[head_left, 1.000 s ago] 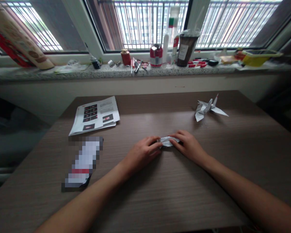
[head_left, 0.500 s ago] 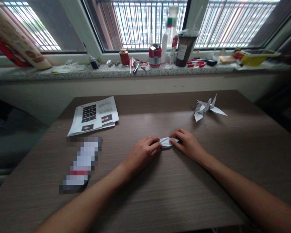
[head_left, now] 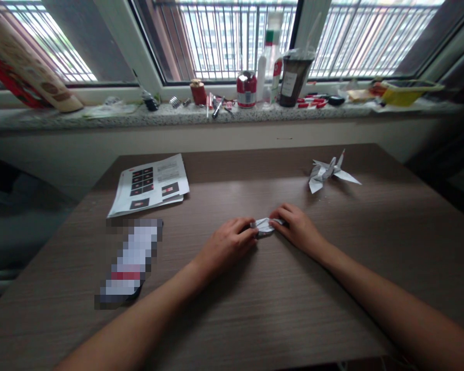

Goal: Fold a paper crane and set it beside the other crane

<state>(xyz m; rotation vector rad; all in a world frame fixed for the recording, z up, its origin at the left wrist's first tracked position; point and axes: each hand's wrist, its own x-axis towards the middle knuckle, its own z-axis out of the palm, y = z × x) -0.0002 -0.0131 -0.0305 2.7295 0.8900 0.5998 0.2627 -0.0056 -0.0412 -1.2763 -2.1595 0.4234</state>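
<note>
Bridging both hands (head_left: 226, 241), folded paper (head_left: 263, 225), gripped at each end

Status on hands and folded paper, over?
Left hand, right hand: holding opposite ends of folded paper. Paper crane beyond right hand, apart, not in the way.

The counter (head_left: 224, 319) looks wood-grained and smooth, with a faint sheen; the folded piece (head_left: 263, 225) at its middle is matt, creased paper, as is the winged figure (head_left: 325, 172) at far right. The sheets (head_left: 154, 185) at far left are smooth paper. On the speckled, stone-like sill (head_left: 239, 118), the can (head_left: 246, 90) is glossy metal
</note>
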